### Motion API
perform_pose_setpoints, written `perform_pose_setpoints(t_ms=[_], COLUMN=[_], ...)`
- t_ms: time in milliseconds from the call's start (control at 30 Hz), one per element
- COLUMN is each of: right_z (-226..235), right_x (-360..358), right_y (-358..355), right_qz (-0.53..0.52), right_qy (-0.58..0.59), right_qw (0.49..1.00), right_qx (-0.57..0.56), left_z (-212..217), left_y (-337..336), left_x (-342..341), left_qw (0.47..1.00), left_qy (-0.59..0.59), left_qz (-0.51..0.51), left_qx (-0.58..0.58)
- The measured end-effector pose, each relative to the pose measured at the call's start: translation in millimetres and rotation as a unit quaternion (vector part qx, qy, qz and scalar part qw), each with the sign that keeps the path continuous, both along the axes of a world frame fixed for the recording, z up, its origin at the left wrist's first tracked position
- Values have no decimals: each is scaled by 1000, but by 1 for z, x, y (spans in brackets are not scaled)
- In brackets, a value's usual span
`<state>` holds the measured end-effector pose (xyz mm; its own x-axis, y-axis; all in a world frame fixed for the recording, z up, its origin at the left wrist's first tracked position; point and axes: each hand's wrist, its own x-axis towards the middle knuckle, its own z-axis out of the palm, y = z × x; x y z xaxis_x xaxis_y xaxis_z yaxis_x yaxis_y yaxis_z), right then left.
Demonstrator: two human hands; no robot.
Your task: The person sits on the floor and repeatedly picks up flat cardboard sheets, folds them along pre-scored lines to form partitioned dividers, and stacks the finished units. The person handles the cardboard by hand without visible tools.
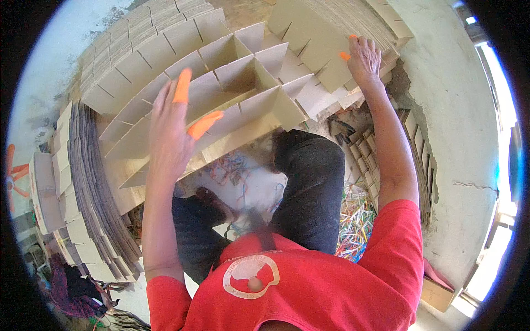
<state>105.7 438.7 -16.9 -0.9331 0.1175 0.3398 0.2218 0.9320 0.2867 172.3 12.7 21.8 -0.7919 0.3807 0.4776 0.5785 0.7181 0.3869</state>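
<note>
Leftward, a cardboard stack [127, 71] beside the slotted grid [236, 76]; left fingers [182, 87] wide; right fingers [345, 56], grip unclear.

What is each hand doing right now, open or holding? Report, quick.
Left hand: open, over the cardboard grid, with nothing seen in its grasp.
Right hand: at the cardboard stack; whether it grips cannot be told.

Hands [170, 135] wide apart, the right one [365, 60] farther forward.
</note>
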Motion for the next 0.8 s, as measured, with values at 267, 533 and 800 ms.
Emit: perform_pose_setpoints(t_ms=[267,533,800], right_z=[-1,74,180], right_x=[-12,12,60], right_y=[16,-11,-112], right_qz=[59,175,331], right_qy=[87,270,58], right_qw=[985,902,847], right_qx=[-135,-289,-412], left_z=[-12,-35,-34], left_y=[23,-50,-25], left_x=[-26,14,0], left_qw=[997,987,988], left_qy=[-62,-161,-125], left_qz=[41,3,50], left_qx=[-38,-12,-77])
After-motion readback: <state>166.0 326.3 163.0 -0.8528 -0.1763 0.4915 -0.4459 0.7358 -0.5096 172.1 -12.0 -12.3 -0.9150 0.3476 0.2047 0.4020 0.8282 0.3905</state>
